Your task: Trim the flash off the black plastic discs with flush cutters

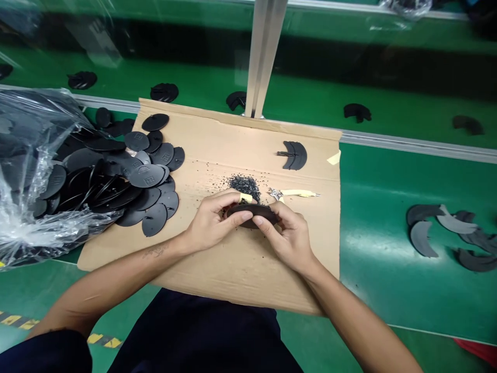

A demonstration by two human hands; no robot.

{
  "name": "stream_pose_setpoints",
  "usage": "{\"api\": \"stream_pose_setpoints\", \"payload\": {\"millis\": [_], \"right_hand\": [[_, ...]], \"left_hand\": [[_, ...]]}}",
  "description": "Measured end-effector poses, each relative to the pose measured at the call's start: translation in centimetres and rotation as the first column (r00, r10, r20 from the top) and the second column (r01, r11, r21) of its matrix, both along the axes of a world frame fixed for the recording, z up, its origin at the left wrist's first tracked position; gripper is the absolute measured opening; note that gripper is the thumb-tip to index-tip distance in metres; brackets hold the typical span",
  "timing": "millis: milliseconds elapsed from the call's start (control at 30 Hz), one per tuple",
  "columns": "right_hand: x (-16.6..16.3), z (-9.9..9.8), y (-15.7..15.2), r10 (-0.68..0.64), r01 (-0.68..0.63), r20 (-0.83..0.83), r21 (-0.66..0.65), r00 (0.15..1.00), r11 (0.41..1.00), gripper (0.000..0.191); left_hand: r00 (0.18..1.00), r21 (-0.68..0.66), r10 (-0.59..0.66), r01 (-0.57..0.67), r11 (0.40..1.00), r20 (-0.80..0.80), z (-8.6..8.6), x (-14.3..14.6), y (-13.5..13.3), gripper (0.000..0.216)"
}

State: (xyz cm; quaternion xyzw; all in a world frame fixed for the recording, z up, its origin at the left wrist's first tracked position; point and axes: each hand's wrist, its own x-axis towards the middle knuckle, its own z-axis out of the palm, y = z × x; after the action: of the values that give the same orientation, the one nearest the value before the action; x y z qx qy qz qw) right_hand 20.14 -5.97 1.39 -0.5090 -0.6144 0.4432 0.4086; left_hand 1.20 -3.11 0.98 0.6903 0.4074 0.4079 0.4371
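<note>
Between my two hands a black oval plastic disc [254, 213] is held, tilted, above the cardboard sheet [233, 277]. My left hand [213, 220] grips its left end, thumb on the near face; yellow tape wraps one finger. The right end is pinched by my right hand [289, 233], thumb also on the near side. Just beyond lies a heap of small black plastic scraps [245, 185]. Side cutters with pale yellow handles [297, 193] rest right of the heap. Farther back sits a black crescent-shaped part [295, 155] with a thin stem.
At left, many black oval discs [147, 176] spill from a clear plastic bag [23, 223]. Several curved dark pieces [423, 238] lie on the green table [373, 197] at right. A metal post [264, 57] rises behind the cardboard; more black parts [357, 111] line the green surface beyond.
</note>
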Motion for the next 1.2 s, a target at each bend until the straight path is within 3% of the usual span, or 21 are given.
{"api": "stream_pose_setpoints", "payload": {"millis": [267, 467, 733, 1000, 1200], "right_hand": [[0.4, 0.4, 0.2, 0.065, -0.079, 0.126, 0.108, 0.99, 0.991, 0.023], [0.5, 0.3, 0.2, 0.108, -0.136, 0.155, 0.185, 0.982, 0.973, 0.019], [0.7, -0.2, 0.7, 0.154, -0.216, 0.179, 0.412, 0.972, 0.885, 0.017], [0.8, -0.8, 0.9, 0.194, -0.252, 0.166, 0.5, 0.967, 0.829, 0.023], [0.9, -0.9, 1.1, 0.174, -0.236, 0.168, 0.496, 0.97, 0.835, 0.02]], "left_hand": [[0.99, 0.174, -0.049, 0.072, 0.982, -0.132, 0.3, -0.5, 0.2, 0.023], [0.994, 0.256, -0.061, 0.082, 0.963, -0.088, 0.3, -0.8, 0.4, 0.022], [0.991, 0.548, -0.071, 0.122, 0.828, -0.113, 0.4, -0.7, 0.8, 0.015], [0.997, 0.57, -0.046, 0.077, 0.818, -0.068, 0.5, -0.9, 0.1, 0.014], [0.995, 0.476, -0.061, 0.089, 0.875, -0.074, 0.4, -0.7, 0.4, 0.022]]}}
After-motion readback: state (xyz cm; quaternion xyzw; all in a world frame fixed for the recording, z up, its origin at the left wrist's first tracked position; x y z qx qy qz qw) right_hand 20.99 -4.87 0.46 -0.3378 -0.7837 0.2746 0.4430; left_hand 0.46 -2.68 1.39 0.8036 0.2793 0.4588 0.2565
